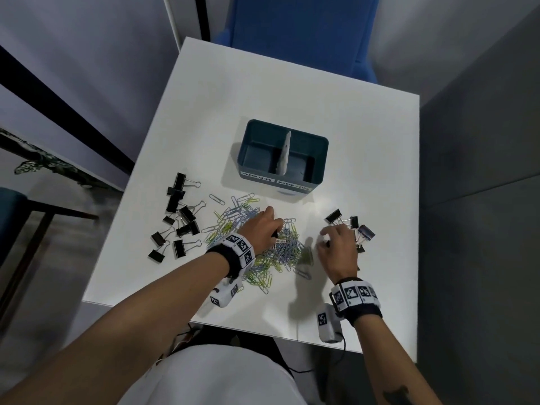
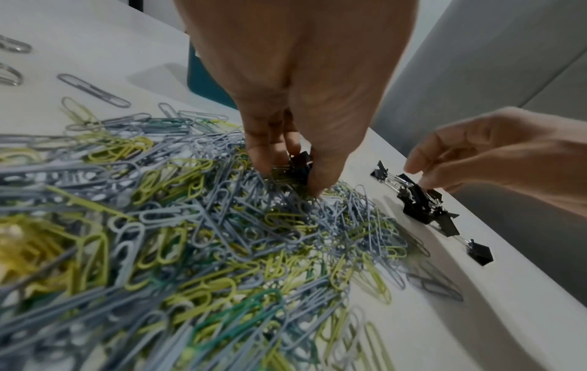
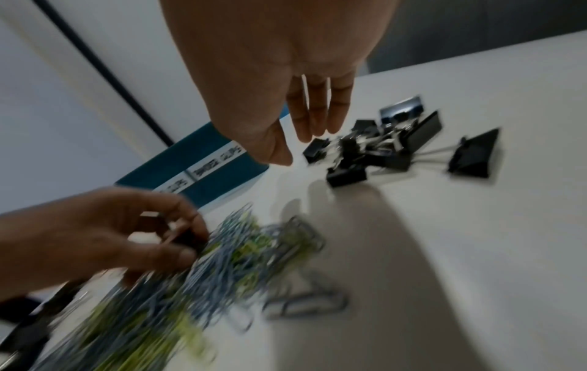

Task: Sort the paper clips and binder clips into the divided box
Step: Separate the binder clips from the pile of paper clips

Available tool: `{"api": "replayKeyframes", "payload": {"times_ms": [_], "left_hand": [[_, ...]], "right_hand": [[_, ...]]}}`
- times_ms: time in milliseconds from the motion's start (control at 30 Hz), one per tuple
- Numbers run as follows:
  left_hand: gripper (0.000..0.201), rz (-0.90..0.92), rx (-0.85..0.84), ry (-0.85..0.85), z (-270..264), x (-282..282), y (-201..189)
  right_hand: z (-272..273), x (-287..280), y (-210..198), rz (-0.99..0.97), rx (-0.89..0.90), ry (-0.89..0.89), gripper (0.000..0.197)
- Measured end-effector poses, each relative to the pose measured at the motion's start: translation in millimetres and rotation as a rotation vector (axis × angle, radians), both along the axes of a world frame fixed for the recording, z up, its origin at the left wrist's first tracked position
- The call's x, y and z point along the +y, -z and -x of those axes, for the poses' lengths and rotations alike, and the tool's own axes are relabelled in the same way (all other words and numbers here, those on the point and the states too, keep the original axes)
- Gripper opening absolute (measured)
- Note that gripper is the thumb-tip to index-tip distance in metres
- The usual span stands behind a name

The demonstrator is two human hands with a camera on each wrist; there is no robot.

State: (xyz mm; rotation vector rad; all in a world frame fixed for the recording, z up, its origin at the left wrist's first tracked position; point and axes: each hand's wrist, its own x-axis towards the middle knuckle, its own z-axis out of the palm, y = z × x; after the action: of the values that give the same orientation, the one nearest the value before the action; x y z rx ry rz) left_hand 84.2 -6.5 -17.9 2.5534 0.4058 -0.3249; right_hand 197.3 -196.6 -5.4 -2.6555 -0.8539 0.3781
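A teal divided box [image 1: 251,147], labelled PAPER CLIPS on the left and BINDER CLIPS on the right, stands mid-table with both halves empty. In front of it lies a heap of grey, yellow and green paper clips [image 1: 280,252]. My left hand [image 2: 292,175] reaches into the heap and pinches a small black binder clip [image 2: 301,163] between thumb and fingers. My right hand [image 3: 297,148] hovers with straight fingers just above a cluster of black binder clips [image 3: 381,148] at the right, holding nothing. Several more binder clips [image 1: 178,217] lie scattered at the left.
The white table [image 1: 321,112] ends close to my body and at the right, just past the right cluster. A blue chair [image 1: 301,33] stands behind the far edge. A dark-framed chair [image 1: 17,217] is on the floor at the left.
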Motion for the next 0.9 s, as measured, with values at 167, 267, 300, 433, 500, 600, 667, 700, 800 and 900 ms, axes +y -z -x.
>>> {"api": "replayKeyframes", "payload": {"times_ms": [167,267,300,433,500,600,667,700,800,900], "left_hand": [[0.019,-0.022,-0.051,0.002,-1.0,-5.3,-6.4],[0.016,0.038,-0.077,-0.083,-1.7,-4.8,-10.7],[0.013,0.081,-0.084,-0.128,-0.8,-3.2,-11.2],[0.011,0.293,-0.161,-0.37,8.1,13.1,-11.5],[0.016,0.424,-0.187,-0.509,16.0,23.7,-18.1],[0.016,0.658,-0.181,-0.715,32.4,40.5,-28.7],[0.016,0.755,-0.192,-0.784,45.2,52.4,-34.2],[0.016,0.784,-0.21,-0.8,51.3,57.7,-35.7],[0.018,0.767,-0.243,-0.813,64.2,66.4,-39.1],[0.019,0.712,-0.285,-0.805,70.2,64.4,-39.9]], "right_hand": [[29.0,20.1,7.3,0.068,0.214,-0.13,0.049],[47.3,28.0,10.7,0.121,0.251,-0.146,0.06],[52.7,29.9,11.6,0.125,0.232,-0.155,0.057],[58.0,29.1,14.9,0.11,0.218,-0.2,0.049],[54.5,27.2,15.5,0.09,0.202,-0.213,0.046],[48.4,30.1,15.2,0.038,0.111,-0.192,0.037],[46.9,38.2,11.9,0.031,0.067,-0.191,0.034],[47.5,43.4,10.3,0.022,0.057,-0.193,0.033],[55.3,61.8,4.8,-0.055,0.081,-0.222,0.032],[69.4,82.6,-5.5,-0.213,0.363,-0.214,0.041]]}}
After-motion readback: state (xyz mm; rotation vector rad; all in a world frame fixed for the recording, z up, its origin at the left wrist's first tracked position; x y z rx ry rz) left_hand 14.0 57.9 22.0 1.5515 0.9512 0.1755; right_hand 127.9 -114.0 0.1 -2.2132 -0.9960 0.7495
